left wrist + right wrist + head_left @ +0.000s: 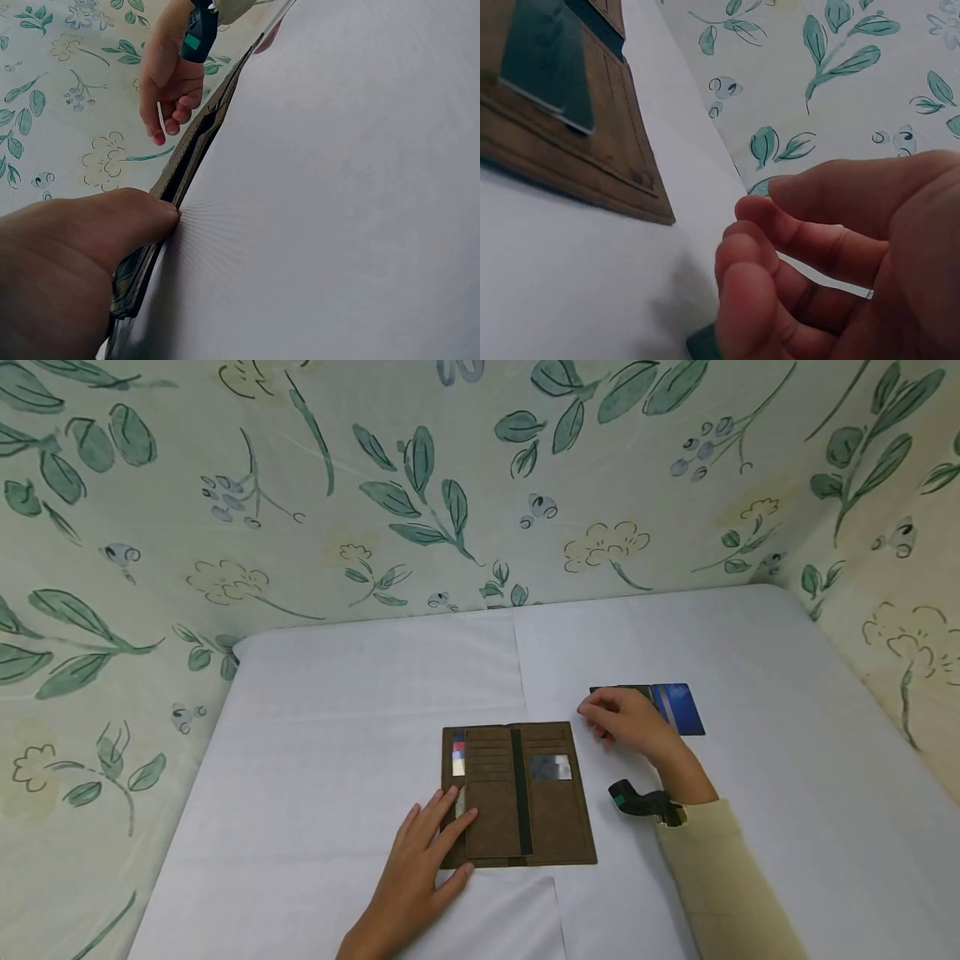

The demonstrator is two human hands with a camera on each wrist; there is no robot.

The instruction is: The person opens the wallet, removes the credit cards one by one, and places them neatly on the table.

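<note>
A brown wallet (491,835) lies unfolded on the white-covered table, a dark band down its middle. My left hand (416,868) rests on its lower left part with fingers spread; in the left wrist view the thumb (135,217) touches the wallet's edge. A multicoloured card (458,753) shows in the left pocket, and a shiny card (551,767) on the right panel. My right hand (630,722) hovers right of the wallet, fingers loosely bent, nothing visible between them. Beneath it lie a blue card (681,708) and a dark card, partly covered by the hand.
White cloth covers the table (337,693). Floral fabric (450,485) stands behind it and hangs along both sides. A black wrist camera (637,799) is strapped to my right wrist, near the beige sleeve (720,868).
</note>
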